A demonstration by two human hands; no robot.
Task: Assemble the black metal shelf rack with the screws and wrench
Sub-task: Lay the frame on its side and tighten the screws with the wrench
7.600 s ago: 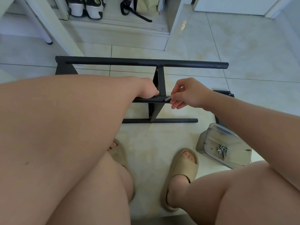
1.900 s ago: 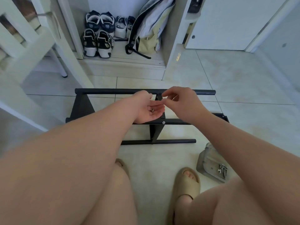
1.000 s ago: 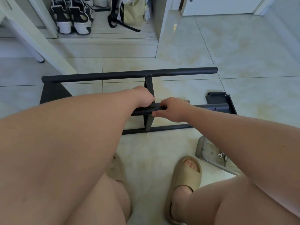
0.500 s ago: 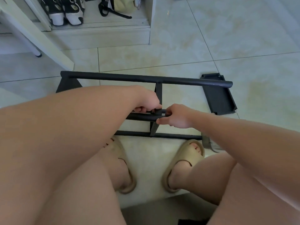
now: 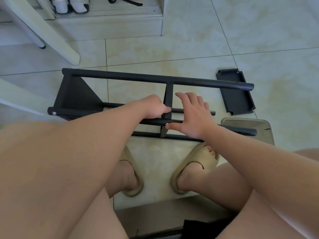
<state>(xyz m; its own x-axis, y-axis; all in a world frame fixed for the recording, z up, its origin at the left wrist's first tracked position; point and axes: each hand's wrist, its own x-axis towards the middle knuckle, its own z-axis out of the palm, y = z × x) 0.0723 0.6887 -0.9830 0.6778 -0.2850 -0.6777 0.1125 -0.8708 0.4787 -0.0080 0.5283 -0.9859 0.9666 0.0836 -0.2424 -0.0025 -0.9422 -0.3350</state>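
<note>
Black four-tube rack (image 5: 198, 82); one loose panel (image 5: 236, 97); left hand (image 5: 152, 106) grips rack; right hand (image 5: 194, 116) splayed flat.

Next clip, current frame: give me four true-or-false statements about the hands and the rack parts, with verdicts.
1. The right hand is spread open over the black rack. True.
2. The left hand is clear of the rack. False: it grips the rack beside the middle crosspiece.
3. A loose black panel lies on the tiled floor by the rack's right end. True.
4. The feet are bare. False: they wear beige slippers.
</note>
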